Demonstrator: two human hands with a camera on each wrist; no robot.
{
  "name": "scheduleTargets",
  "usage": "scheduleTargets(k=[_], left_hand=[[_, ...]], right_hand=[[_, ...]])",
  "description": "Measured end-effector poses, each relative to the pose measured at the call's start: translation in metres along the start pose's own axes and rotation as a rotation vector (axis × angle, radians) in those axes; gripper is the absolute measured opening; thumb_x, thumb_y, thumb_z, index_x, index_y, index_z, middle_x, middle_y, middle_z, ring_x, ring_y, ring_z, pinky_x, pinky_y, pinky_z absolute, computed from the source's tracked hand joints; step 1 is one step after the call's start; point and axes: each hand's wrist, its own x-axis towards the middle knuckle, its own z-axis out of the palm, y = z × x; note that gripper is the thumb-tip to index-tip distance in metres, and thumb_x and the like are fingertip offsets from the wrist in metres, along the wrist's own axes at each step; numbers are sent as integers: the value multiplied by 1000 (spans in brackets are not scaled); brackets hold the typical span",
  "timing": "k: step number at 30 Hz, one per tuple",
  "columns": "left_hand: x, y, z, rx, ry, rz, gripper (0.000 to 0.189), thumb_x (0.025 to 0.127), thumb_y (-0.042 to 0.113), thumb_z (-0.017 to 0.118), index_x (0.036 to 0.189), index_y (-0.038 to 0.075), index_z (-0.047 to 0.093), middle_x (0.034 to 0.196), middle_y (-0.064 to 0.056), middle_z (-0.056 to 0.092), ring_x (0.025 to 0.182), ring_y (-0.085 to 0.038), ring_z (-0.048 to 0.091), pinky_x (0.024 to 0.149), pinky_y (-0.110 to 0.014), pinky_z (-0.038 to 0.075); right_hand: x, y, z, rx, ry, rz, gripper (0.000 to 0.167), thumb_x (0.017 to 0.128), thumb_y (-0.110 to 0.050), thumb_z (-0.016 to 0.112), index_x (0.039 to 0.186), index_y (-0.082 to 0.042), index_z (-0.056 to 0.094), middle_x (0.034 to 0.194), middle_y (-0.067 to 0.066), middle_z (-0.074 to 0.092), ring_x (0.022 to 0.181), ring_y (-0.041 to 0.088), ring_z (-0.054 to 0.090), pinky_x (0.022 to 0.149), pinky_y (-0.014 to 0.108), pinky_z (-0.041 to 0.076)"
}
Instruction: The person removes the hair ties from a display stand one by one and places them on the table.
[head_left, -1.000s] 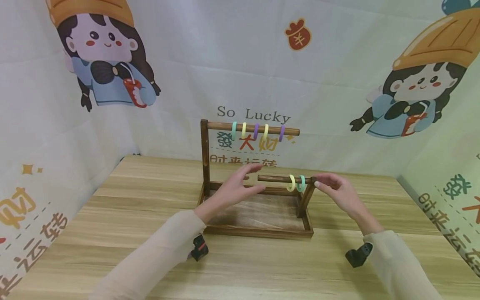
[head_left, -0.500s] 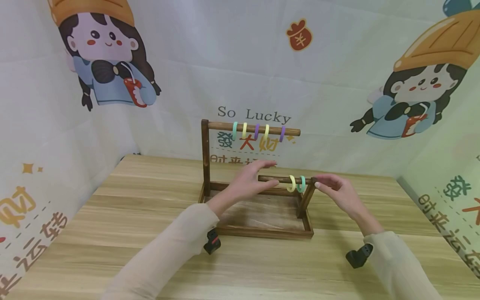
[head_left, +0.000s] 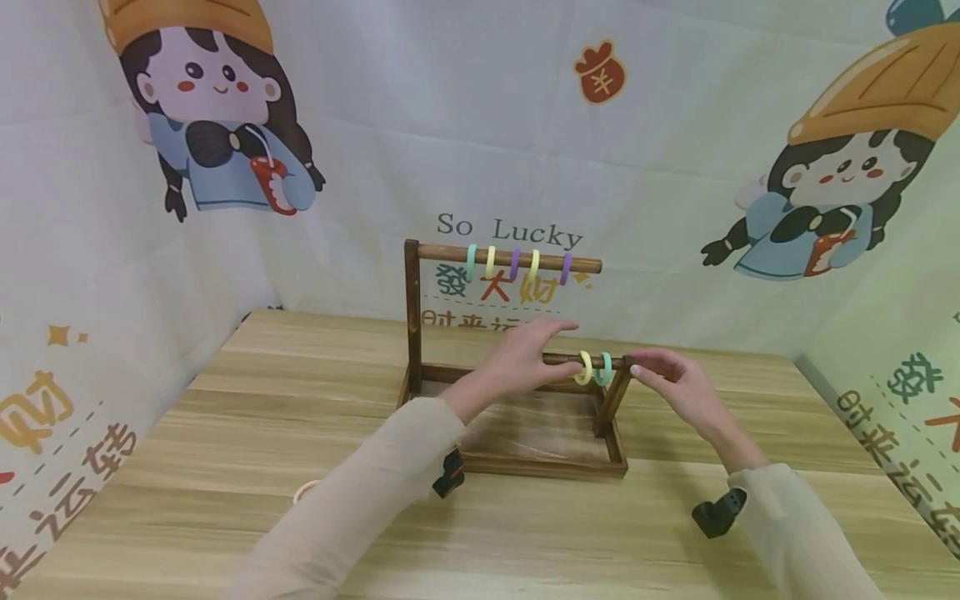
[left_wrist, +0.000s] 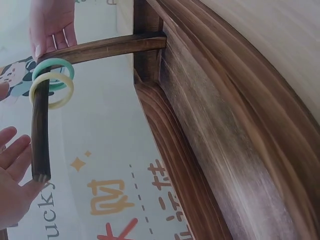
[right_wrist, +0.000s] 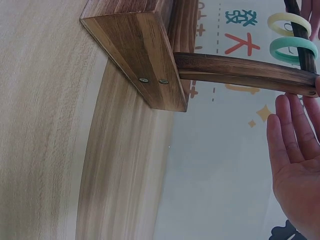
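My left hand [head_left: 521, 354] is spread around the free end of the lower rod [left_wrist: 41, 135] of a dark wooden rack [head_left: 412, 308]. Its thumb overlaps the edge of a yellow ring [head_left: 584, 368] in the head view; the fingers stretch above the rod. Beside the yellow ring hangs a mint-green ring [right_wrist: 292, 49], nearer the post. At the top of the short right post [right_wrist: 245, 72], my right hand [head_left: 678, 387] pinches the corner between thumb and forefinger, its other fingers extended. Several green, yellow and purple rings, such as a purple ring [head_left: 566, 268], hang along the upper rod [head_left: 588, 265].
The rack's shallow tray base [head_left: 536, 425] stands on a wood-grain table [head_left: 187, 433]. A pale ring [head_left: 303, 490] lies on the table, partly hidden by the left sleeve. A printed cloth [head_left: 450, 125] hangs behind and at both sides.
My left hand has moved right along the lower rod, up to the yellow ring. The pale ring on the table has come into view beside the sleeve. My right hand has stayed put.
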Motion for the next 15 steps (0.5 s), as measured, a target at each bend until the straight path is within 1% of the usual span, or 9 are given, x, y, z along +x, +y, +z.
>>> scheduleTargets(k=[7, 15], left_hand=[[8, 5, 5, -2, -3, -5, 58, 82, 37, 61, 129, 8, 43, 129, -4, 44, 119, -16, 38, 98, -26, 28], [12, 8, 11, 39, -61, -36, 58, 82, 36, 62, 129, 7, 43, 130, -5, 44, 118, -17, 39, 97, -26, 29]], right_hand=[[0, 1, -1, 5, -3, 8, 42, 88, -30, 54, 118, 0, 52, 112, 14, 55, 97, 16, 53, 79, 36, 45], [0, 1, -1, 2, -4, 3, 41, 88, -30, 54, 117, -1, 53, 112, 14, 56, 96, 14, 53, 76, 28, 45]])
